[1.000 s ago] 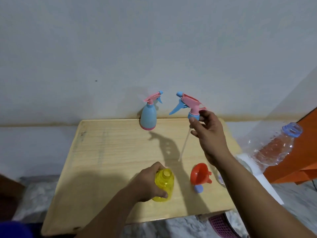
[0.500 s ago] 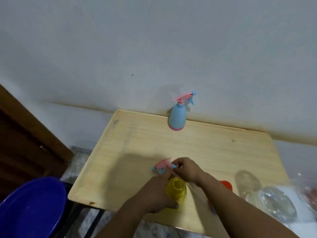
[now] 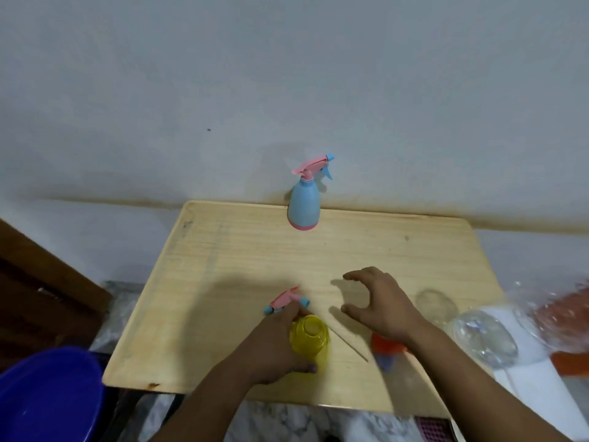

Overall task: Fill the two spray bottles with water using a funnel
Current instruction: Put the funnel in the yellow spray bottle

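Head view: the left hand [image 3: 274,346] has its fingers wrapped around an uncapped yellow spray bottle [image 3: 309,334] standing near the front of the wooden desk [image 3: 223,266]; whether it holds any water cannot be told. Its pink-and-blue spray head [image 3: 285,301] lies just behind, dip tube [image 3: 347,341] trailing right. The right hand [image 3: 379,303] hovers released, fingers spread, over the red funnel [image 3: 387,347]. A capped blue spray bottle [image 3: 304,204] stands at the wall. A clear plastic bottle [image 3: 484,336] lies right; a blue basin [image 3: 47,393] sits lower left. No writing is legible.
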